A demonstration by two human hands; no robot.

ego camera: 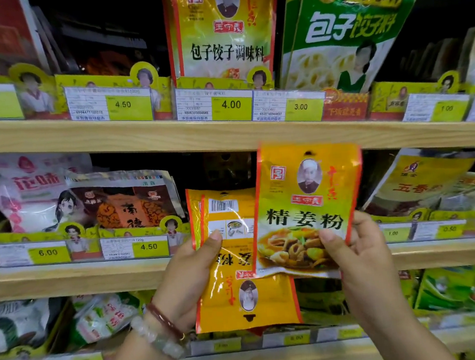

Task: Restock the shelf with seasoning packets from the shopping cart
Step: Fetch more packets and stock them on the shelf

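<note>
Orange-yellow foil crinkles in both my hands: my right hand (360,249) pinches one ginger powder packet (310,205) upright and face-out, while my left hand (190,273) grips a small stack of packets (238,266) turned upside down, backs showing. I judge I'm mid-placement, one packet singled out for the dark gap (223,166) just above and behind my hands on the middle shelf (124,273). Next I'd need to lift it over the front rail and stand it upright.
</note>
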